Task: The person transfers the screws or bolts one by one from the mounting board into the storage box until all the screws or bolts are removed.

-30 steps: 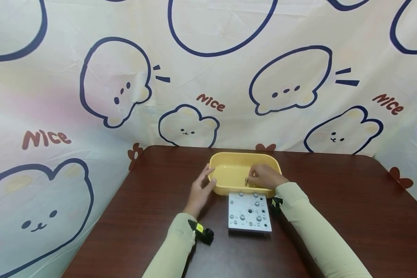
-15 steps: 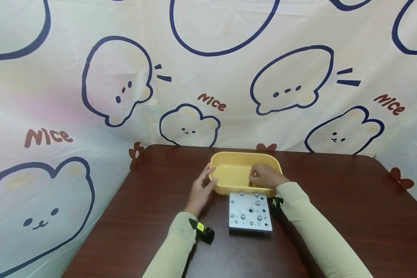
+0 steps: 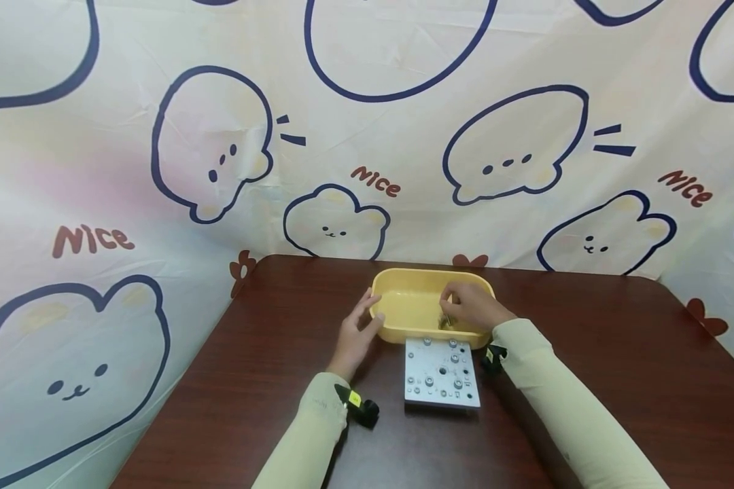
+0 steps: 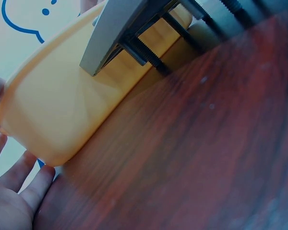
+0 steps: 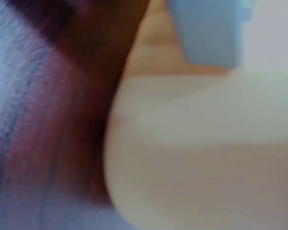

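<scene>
My left hand (image 3: 356, 333) rests at the left end of a yellow plastic tray (image 3: 397, 335), its spread fingers touching the rim and outer wall. In the left wrist view, fingers (image 4: 19, 175) meet the tray's near corner. Inside the tray's right half is my right hand (image 3: 472, 304), with thumb and forefinger drawn together. Small brassy metal pieces (image 3: 446, 322) lie just below those fingertips; I cannot tell whether one is pinched between them. The blurred right wrist view does not show the right hand's fingers.
A silver metal plate (image 3: 431, 370) with bolts and holes stands in front of the tray. Threaded studs (image 4: 153, 57) poke out beneath it. The dark wooden table (image 3: 269, 339) meets a printed cloth backdrop (image 3: 404, 136) behind and at the sides.
My right hand has lifted slightly and shifted a little to the right, and the metal pieces show below its fingertips. The left hand keeps its place on the tray.
</scene>
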Available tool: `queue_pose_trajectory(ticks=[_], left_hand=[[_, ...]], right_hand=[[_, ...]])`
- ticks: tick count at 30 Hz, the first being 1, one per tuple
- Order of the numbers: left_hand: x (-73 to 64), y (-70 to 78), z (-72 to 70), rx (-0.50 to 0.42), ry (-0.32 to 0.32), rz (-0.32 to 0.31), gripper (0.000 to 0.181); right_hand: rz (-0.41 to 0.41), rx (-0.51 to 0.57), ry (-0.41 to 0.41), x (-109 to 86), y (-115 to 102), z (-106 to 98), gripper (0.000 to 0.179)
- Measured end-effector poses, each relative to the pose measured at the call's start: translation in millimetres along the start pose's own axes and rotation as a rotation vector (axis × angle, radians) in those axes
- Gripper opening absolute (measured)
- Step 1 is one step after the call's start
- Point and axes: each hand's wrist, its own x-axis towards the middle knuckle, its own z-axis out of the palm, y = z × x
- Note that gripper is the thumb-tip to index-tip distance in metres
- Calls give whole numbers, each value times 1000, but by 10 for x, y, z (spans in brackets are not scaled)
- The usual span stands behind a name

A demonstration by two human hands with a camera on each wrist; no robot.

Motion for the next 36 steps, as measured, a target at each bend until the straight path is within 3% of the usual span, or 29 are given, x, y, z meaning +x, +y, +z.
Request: queue_pose_trajectory(ticks=[9,12,21,29,36], left_hand=[[6,4,1,-17,2,-6,44],[13,4,2,-16,2,0,44],[-1,32,-4,-16,8,28,43],[-3,27,6,-5,8,11,42],[-3,43,7,-11,11,20,42]], right_hand=[[-18,38,-71,-149,-142,-171,8],[-23,58,-99,-218,-182,-196,15],[-75,108,-165,-437,-364,-224,17],[-159,74,-201,-619,-528,-204,20],[-184,100,-250,-780,-627,-178,21]])
